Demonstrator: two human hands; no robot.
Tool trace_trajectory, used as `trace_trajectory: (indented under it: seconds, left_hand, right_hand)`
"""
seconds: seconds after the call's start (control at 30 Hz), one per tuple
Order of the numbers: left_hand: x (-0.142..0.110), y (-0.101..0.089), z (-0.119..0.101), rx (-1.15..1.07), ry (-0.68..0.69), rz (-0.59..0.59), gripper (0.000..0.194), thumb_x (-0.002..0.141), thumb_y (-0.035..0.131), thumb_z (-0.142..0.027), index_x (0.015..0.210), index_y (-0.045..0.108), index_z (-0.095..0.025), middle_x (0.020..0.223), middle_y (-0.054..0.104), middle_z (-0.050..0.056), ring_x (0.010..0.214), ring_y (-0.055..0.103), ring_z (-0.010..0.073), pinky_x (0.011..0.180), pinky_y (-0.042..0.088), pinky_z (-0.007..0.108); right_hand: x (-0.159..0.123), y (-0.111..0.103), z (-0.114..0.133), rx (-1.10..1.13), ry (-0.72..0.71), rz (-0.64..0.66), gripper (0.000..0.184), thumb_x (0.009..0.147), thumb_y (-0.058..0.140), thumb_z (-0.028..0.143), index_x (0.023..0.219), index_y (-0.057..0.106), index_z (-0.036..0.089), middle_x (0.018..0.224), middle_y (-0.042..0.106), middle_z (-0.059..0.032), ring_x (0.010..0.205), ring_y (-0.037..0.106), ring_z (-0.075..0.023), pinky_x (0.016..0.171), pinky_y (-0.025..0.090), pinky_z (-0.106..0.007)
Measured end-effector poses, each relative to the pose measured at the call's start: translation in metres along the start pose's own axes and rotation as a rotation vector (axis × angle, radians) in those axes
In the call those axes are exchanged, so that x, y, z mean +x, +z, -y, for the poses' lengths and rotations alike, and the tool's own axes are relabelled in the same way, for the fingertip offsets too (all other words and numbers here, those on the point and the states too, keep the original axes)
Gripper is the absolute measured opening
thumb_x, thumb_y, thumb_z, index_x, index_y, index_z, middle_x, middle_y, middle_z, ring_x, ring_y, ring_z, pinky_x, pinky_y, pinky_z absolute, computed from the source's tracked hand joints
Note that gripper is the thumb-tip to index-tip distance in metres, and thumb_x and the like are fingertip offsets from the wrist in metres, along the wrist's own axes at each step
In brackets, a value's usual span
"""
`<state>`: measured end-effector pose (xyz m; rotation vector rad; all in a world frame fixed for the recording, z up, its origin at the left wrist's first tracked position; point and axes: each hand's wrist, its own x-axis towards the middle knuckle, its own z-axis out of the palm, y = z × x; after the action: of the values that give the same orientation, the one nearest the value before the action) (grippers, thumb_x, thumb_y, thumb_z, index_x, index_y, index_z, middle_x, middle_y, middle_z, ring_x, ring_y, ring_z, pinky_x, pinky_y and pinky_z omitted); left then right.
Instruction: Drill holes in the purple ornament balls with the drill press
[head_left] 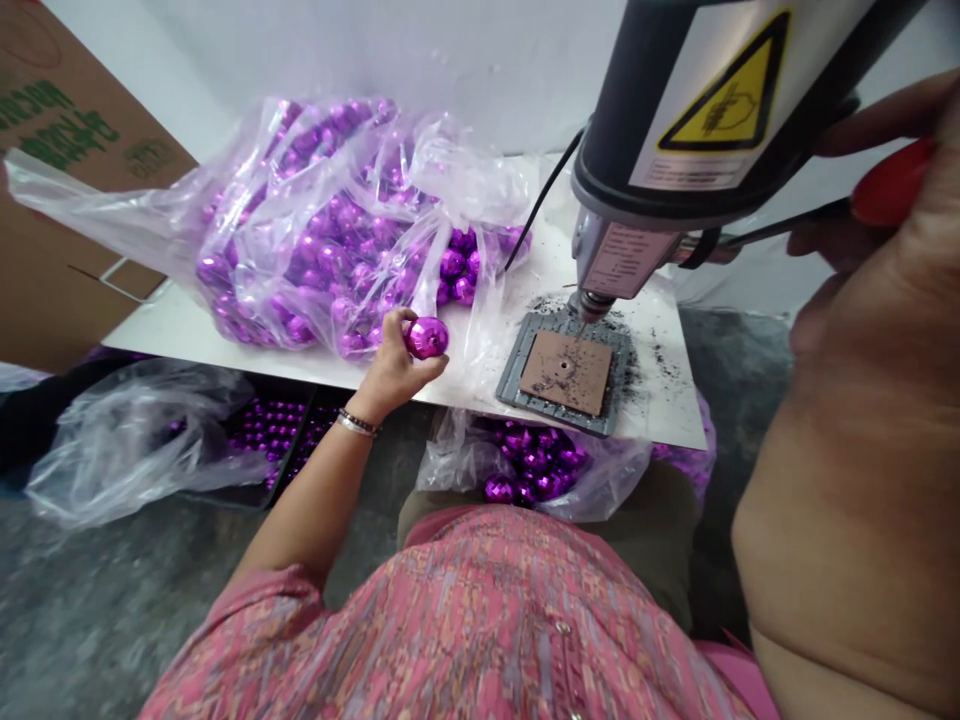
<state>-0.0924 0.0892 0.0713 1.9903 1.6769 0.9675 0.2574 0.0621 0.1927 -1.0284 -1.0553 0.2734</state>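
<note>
Ball (pixel 427 338) is off the big bag (pixel 322 240), held over the front edge of the desk (pixel 660 390), left of the drill (pixel 600 240). Left hand (pixel 394 370) has its grip clamped on it, thumb and fingers either side, small dark spot on the ball's face. Right hand (pixel 885 250) is up at the drill's red knob (pixel 892 185); can't tell how closed that grip is. Drill bit sits over a brown plate (pixel 566 372) with a hole in it, on the grey base (pixel 513 365), dark chips scattered around. More purple balls in the open bag (pixel 607 490) at the lap.
</note>
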Motion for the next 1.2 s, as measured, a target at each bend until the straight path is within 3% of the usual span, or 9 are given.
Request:
trace_trajectory:
  seconds: [0.1,0.27,0.4,0.6,0.7,0.8,0.97,1.1,1.2]
  left_hand:
    - [-0.015,-0.001,-0.019,-0.327,-0.034,0.029,0.075,0.067,0.082,-0.031,0.134,0.049,-0.025,0.130,0.060,0.007,0.107,0.066,0.0200,0.097,0.057,0.036]
    - [-0.033,0.022,-0.044,-0.997,-0.373,0.292,0.096,0.063,0.091,-0.038,0.146,0.044,-0.034,0.118,0.065,0.003,0.086,0.069,0.0150,0.071,0.051,0.027]
    - [-0.034,0.042,-0.048,-1.216,-0.486,0.394,0.086,0.075,0.089,-0.056,0.149,0.051,-0.034,0.123,0.071,0.009,0.095,0.074,0.0204,0.075,0.054,0.030]
    - [-0.014,0.066,-0.059,-1.063,-0.533,0.425,0.070,0.076,0.088,-0.047,0.137,0.060,-0.026,0.113,0.077,0.007,0.083,0.073,0.0163,0.068,0.051,0.026]
    - [-0.005,0.075,-0.068,-0.839,-0.387,0.418,0.051,0.080,0.081,-0.045,0.124,0.070,-0.020,0.107,0.076,0.006,0.078,0.067,0.0139,0.064,0.048,0.025]
    - [0.002,0.081,-0.072,-0.540,-0.227,0.367,0.039,0.082,0.079,-0.040,0.113,0.075,-0.017,0.102,0.077,0.005,0.086,0.065,0.0157,0.076,0.052,0.028]
    - [0.009,0.090,-0.074,-0.296,-0.150,0.362,0.047,0.080,0.083,-0.035,0.122,0.072,-0.017,0.106,0.078,0.006,0.095,0.069,0.0203,0.091,0.054,0.033]
    - [0.013,0.100,-0.075,-0.271,-0.121,0.397,0.054,0.079,0.086,-0.036,0.127,0.070,-0.017,0.108,0.079,0.008,0.099,0.071,0.0231,0.095,0.056,0.037]
    - [0.016,0.105,-0.077,-0.296,-0.137,0.402,0.055,0.077,0.088,-0.036,0.125,0.070,-0.019,0.108,0.079,0.008,0.099,0.071,0.0228,0.093,0.057,0.036]
  right_hand:
    - [-0.003,0.003,0.005,-0.090,0.036,-0.100,0.046,0.098,0.057,0.055,0.094,0.076,0.013,0.082,0.064,-0.0020,0.060,0.047,0.0015,0.058,0.031,-0.023]
    - [-0.008,0.004,0.012,-0.168,-0.011,-0.037,0.054,0.099,0.049,0.057,0.077,0.064,0.009,0.081,0.064,0.0026,0.066,0.051,0.0078,0.061,0.032,-0.016]
    - [-0.008,0.004,0.008,-0.098,-0.085,-0.056,0.047,0.098,0.057,0.052,0.077,0.061,0.010,0.082,0.065,0.0024,0.065,0.051,0.0060,0.064,0.038,-0.016]
    - [-0.004,0.008,0.008,-0.081,-0.170,-0.039,0.043,0.100,0.056,0.043,0.075,0.065,0.010,0.073,0.059,-0.0009,0.060,0.047,0.0030,0.068,0.040,-0.019]
    - [-0.003,0.010,0.017,-0.122,-0.154,-0.025,0.040,0.102,0.051,0.036,0.076,0.066,0.009,0.070,0.056,-0.0008,0.061,0.049,0.0028,0.073,0.043,-0.019]
    - [-0.006,0.012,0.026,-0.137,-0.092,-0.034,0.038,0.102,0.050,0.033,0.076,0.065,0.009,0.072,0.057,-0.0014,0.062,0.049,0.0022,0.072,0.043,-0.019]
    - [-0.007,0.014,0.035,-0.174,-0.045,-0.002,0.037,0.104,0.048,0.030,0.077,0.061,0.007,0.069,0.049,-0.0001,0.064,0.048,0.0039,0.074,0.043,-0.016]
    - [0.003,0.015,0.043,-0.196,-0.069,0.063,0.040,0.104,0.041,0.021,0.066,0.042,0.009,0.066,0.045,0.0017,0.063,0.039,0.0084,0.072,0.035,-0.012]
    - [0.018,0.016,0.047,-0.232,0.003,0.091,0.041,0.099,0.039,0.033,0.065,0.039,0.010,0.064,0.044,0.0035,0.062,0.039,0.0101,0.064,0.026,-0.009]
